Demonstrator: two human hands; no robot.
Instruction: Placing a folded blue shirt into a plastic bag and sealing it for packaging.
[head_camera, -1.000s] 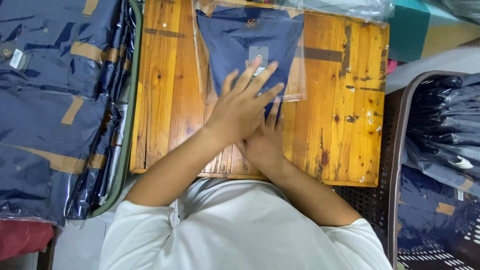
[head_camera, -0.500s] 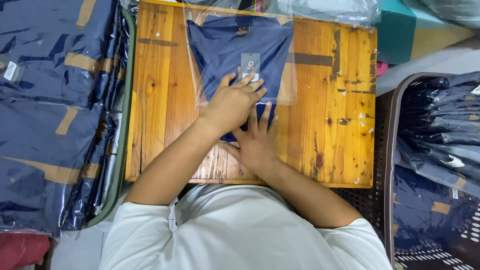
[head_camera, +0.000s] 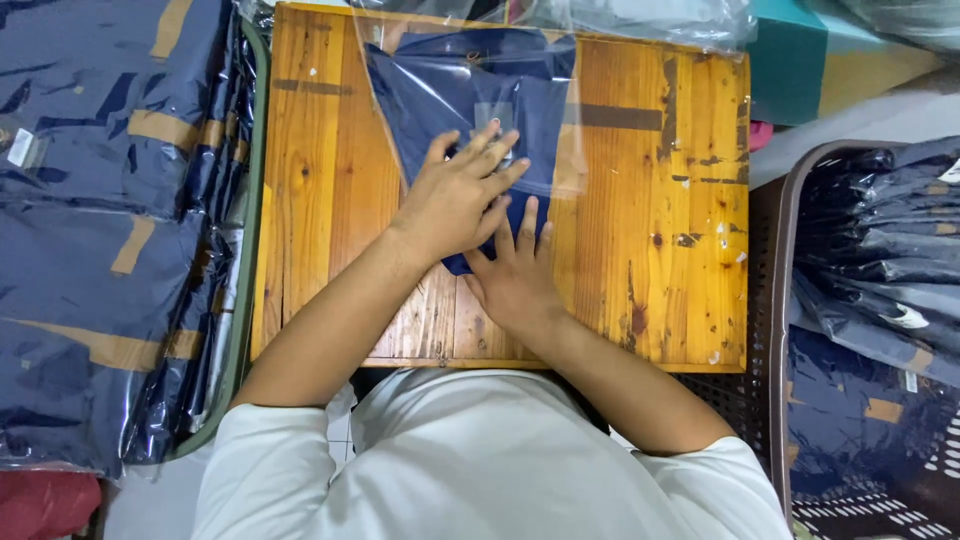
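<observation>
Left hand (head_camera: 455, 200) and right hand (head_camera: 515, 275) press flat, released, on bagged shirt (head_camera: 470, 90).

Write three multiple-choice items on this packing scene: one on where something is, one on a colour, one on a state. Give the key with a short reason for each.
1. Where does the folded garment in the clear bag lie?
A. on the wooden table
B. in the basket on the right
C. on the person's lap

2. What colour is that garment?
A. red
B. navy blue
C. white

3. How is the left hand placed?
A. lifted clear of the table
B. closed in a fist beside the table
C. flat on the garment with fingers spread

Key:
1 A: the bag rests on the wooden table, between the stacks at either side.
2 B: the cloth shows dark navy through the clear plastic.
3 C: the left hand presses down on the bagged garment, fingers spread, with the right hand flat just below it.
</observation>
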